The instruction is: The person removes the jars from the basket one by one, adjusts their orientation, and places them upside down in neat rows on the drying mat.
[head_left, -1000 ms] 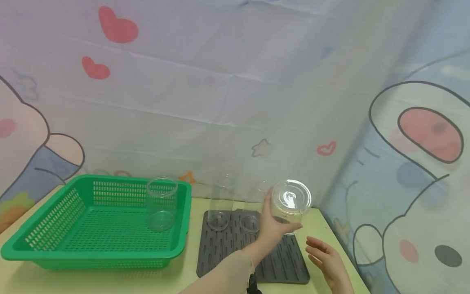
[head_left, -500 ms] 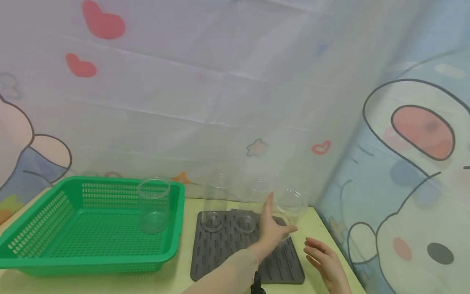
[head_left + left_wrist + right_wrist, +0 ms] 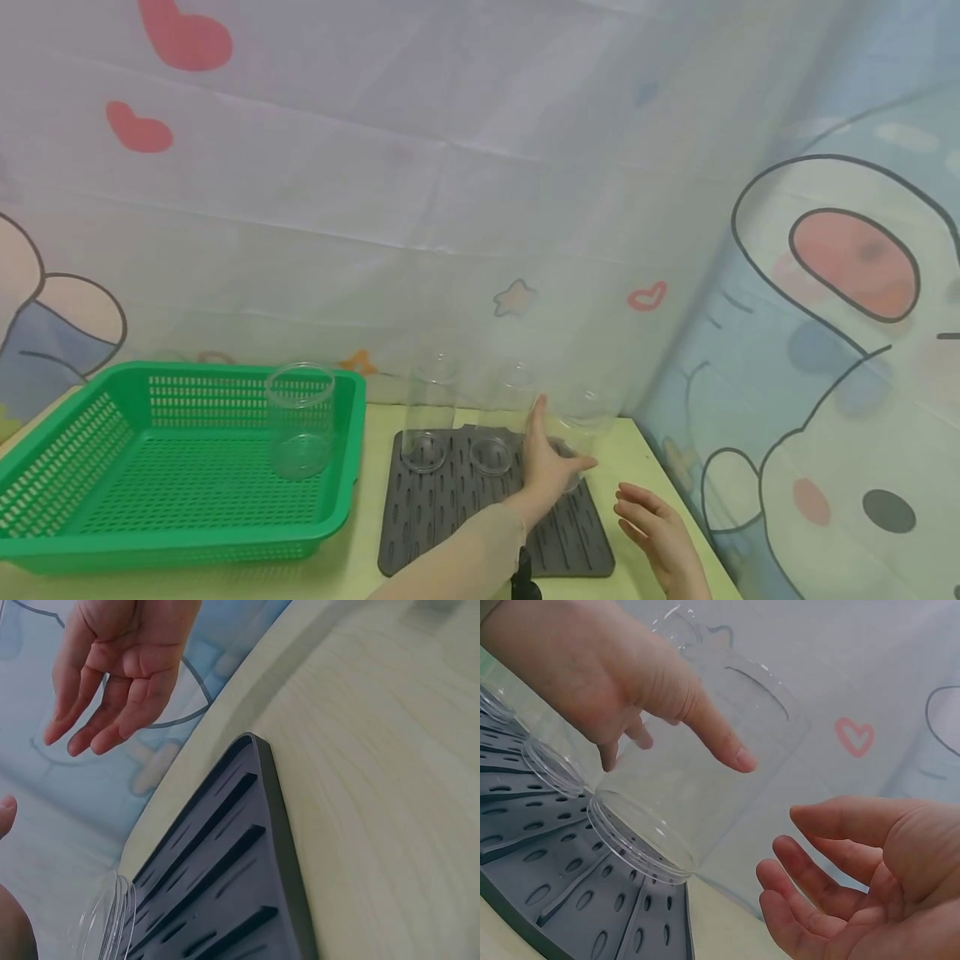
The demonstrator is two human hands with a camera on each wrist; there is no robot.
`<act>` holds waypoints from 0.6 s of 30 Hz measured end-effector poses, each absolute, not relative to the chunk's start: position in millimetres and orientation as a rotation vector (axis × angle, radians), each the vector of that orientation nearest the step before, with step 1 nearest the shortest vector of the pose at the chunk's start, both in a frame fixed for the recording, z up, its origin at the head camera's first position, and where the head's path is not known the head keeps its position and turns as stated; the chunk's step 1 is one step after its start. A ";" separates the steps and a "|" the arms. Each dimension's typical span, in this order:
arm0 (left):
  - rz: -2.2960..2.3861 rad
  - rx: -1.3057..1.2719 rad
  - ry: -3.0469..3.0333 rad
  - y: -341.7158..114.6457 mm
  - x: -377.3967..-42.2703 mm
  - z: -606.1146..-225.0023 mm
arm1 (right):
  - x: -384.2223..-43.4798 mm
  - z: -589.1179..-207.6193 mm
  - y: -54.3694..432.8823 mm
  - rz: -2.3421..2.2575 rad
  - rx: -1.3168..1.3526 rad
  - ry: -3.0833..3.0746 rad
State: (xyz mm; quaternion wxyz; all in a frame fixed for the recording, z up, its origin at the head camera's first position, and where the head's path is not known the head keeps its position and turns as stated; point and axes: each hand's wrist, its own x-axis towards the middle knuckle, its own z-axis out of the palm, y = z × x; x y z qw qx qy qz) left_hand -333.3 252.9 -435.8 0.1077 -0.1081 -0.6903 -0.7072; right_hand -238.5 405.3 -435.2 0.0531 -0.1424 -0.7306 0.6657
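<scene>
Status of my left hand (image 3: 546,471): fingers and thumb are spread wide about the side of a clear jar (image 3: 588,421), the thumb reaching across its near face. I cannot tell whether the hand grips the jar or merely surrounds it. The jar stands with its ringed rim down on the right rear part of a dark grey ribbed mat (image 3: 465,521).

My right hand (image 3: 660,537) is to the right of the mat, palm facing inward, fingers loosely bent and apart; it holds nothing and is clear of the jar.

In line to the left on the mat stand a middle jar (image 3: 506,417) and an end jar (image 3: 430,412), both transparent. A green basket (image 3: 165,542) sits farther left on the pale yellow table (image 3: 366,517); one further jar (image 3: 300,425) stands inside, near its right wall. A printed cloth (image 3: 375,208) hangs behind.
</scene>
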 end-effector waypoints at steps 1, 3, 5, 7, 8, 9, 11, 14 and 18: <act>-2.082 -0.315 -2.033 253.2 -333.8 -436.9 | -238.7 -435.2 405.1 2.027 -0.433 -2.217; -2.086 -0.307 -2.043 254.2 -335.5 -439.5 | -239.0 -435.2 404.9 2.028 -0.433 -2.217; -2.086 -0.300 -2.052 254.7 -336.3 -441.0 | -239.3 -436.1 405.2 2.024 -0.439 -2.220; -2.094 -0.291 -2.056 255.4 -337.1 -442.2 | -239.7 -437.6 406.1 2.016 -0.442 -2.220; -2.083 -0.289 -2.058 256.0 -337.5 -442.8 | -239.8 -438.5 406.6 2.013 -0.443 -2.220; -2.081 -0.285 -2.059 256.4 -337.7 -443.1 | -239.8 -439.5 407.1 2.012 -0.444 -2.219; -2.068 -0.276 -2.062 257.5 -338.4 -443.8 | -239.6 -441.9 408.1 2.012 -0.452 -2.215; -2.043 -0.267 -2.072 259.1 -339.9 -444.7 | -239.2 -445.8 409.4 2.019 -0.475 -2.208; -2.022 -0.252 -2.097 259.8 -341.3 -445.0 | -239.1 -451.2 410.3 2.034 -0.493 -2.195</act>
